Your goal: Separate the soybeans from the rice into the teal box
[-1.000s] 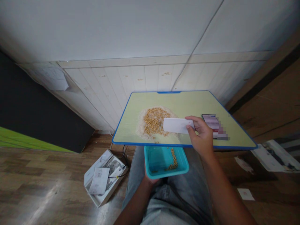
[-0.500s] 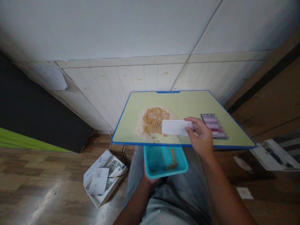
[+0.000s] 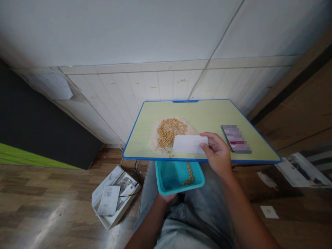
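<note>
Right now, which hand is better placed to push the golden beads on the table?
Probably the right hand: it holds the white card near these beads, while the left hand supports the turquoise tray.

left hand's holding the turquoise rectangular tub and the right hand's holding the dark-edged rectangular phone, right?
Not quite: the head view shows the right hand holding a flat white rectangular card, while the dark-edged rectangular phone lies on the pale green, blue-rimmed table. The left hand does hold the turquoise rectangular tub.

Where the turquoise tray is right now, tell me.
In the head view, the turquoise tray is low at centre, held by the left hand over the lap, by the near edge of the table.
</note>
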Demonstrator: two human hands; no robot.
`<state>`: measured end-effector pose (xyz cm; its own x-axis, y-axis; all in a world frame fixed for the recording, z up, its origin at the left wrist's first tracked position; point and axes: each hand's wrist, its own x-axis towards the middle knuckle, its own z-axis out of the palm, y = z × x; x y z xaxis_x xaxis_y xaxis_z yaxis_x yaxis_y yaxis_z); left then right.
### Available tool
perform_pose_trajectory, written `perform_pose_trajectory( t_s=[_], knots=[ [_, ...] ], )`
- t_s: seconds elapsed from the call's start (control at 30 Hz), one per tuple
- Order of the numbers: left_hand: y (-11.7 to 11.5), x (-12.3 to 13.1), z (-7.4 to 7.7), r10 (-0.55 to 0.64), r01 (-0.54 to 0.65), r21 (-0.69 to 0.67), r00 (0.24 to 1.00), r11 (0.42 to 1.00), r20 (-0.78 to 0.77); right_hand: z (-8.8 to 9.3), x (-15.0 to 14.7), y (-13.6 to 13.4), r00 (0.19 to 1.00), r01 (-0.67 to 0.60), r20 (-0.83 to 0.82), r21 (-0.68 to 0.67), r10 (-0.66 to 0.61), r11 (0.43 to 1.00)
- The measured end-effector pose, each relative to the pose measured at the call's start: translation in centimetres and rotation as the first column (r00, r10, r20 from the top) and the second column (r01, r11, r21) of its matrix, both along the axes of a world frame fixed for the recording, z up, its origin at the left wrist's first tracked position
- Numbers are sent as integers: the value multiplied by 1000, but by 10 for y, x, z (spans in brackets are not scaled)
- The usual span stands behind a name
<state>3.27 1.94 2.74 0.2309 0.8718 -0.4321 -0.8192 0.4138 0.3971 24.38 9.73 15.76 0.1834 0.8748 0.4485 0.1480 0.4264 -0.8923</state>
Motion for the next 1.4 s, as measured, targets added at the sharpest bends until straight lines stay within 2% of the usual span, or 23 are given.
perform_pose_trajectory(
  t_s=[0.13, 0.3, 0.6, 0.8, 0.9, 1.03, 1.23, 1.4],
  knots=[
    [2, -1, -1, 69, -63, -82, 995, 995, 70, -2, -5, -3, 999, -30, -23, -31, 29, 999],
    [4, 2, 0, 135, -125, -88, 985, 988, 112, 0, -6, -5, 997, -74, -22, -56, 72, 996],
    [8, 5, -4, 107, -95, -109, 988, 989, 115, 0, -9, -7, 996, -83, -31, -70, 81, 994],
    [6, 4, -5, 85, -79, -65, 992, 995, 97, -1, -9, -7, 991, -130, -31, -72, 128, 989],
    [3, 3, -7, 63, -58, -57, 995, 997, 80, -1, -10, -6, 996, -86, -41, -56, 84, 995],
    [3, 2, -8, 54, -46, -91, 995, 995, 81, -4, -9, -6, 997, 33, -65, -38, -35, 999],
    [4, 2, 2, 96, -87, -113, 993, 990, 68, -12, -1, -12, 966, 233, -114, -10, -233, 972],
    [3, 1, 7, 91, -79, -134, 992, 988, 89, -19, 7, -21, 987, 147, -63, -46, -150, 988]
  ],
)
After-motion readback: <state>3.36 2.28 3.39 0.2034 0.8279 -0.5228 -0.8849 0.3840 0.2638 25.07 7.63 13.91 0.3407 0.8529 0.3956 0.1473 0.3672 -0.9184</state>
